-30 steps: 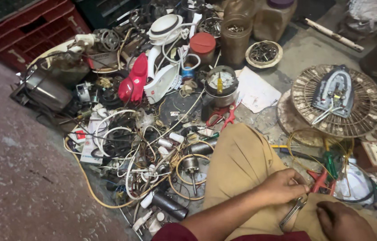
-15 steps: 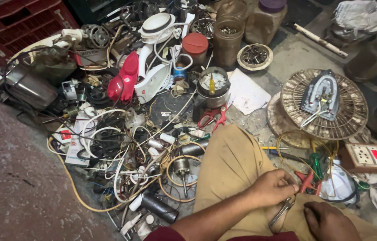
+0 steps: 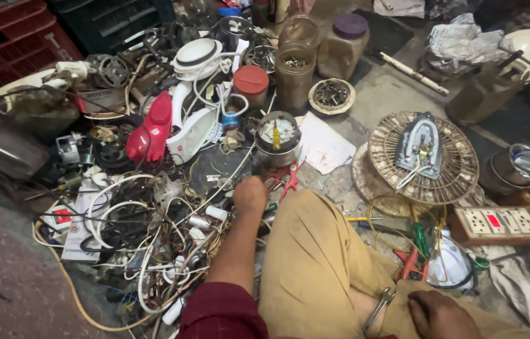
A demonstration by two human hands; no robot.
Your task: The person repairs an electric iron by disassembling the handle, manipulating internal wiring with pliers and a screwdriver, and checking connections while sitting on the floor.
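Note:
My left hand [image 3: 250, 192] is stretched forward from a maroon sleeve into the heap of wires and parts. It rests beside red-handled cutters [image 3: 288, 180], just below a round dial gauge [image 3: 277, 133]. Its fingers are turned away, so its grip is hidden. My right hand [image 3: 439, 314] lies curled on my tan trouser leg [image 3: 315, 263] at the bottom right. A bent metal clamp [image 3: 380, 307] lies on the leg just left of it, apart from the fingers.
White and yellow cables [image 3: 121, 232] tangle at the left. Beyond the heap are a red and white iron [image 3: 171, 129], a red-lidded jar [image 3: 251, 81] and brown jars [image 3: 294, 75]. On the right are an iron soleplate on a round mesh [image 3: 420, 154], a switchboard [image 3: 497, 225] and red pliers [image 3: 410, 263].
My left hand let go of the metal clamp on my lap and reached forward into the heap near the red cutters. The view tilted and moved closer. My right hand stayed low.

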